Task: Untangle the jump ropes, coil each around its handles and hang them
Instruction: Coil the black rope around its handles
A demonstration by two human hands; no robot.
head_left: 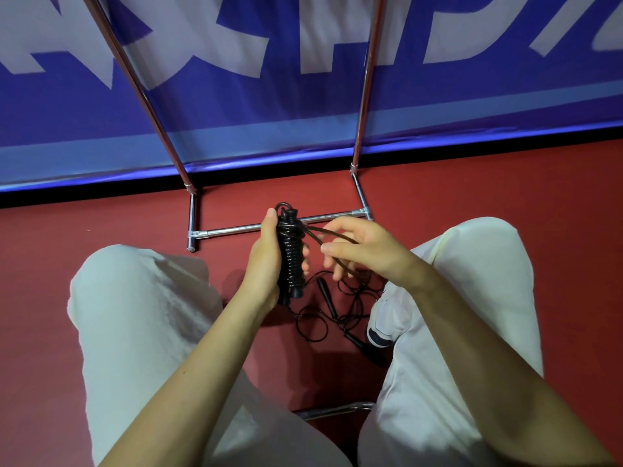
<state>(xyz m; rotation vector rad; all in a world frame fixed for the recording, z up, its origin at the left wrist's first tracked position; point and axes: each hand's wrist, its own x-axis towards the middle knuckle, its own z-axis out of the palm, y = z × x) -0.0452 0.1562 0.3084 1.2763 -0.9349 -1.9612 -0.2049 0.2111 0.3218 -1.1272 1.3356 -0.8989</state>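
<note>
My left hand (263,261) grips a black jump rope (290,257) whose cord is coiled tightly around its upright handles. A loose end of that cord (328,233) runs from the top of the coil to my right hand (362,249), which pinches it just right of the bundle. Below my hands, a second black jump rope (337,310) lies in tangled loops on the red floor between my knees, its handles partly hidden by my right leg.
A chrome rack stands ahead, with a base bar (236,228) on the floor and two uprights (141,92) rising in front of a blue banner (303,106). My knees in light trousers flank the ropes. A chrome chair bar (337,410) shows below.
</note>
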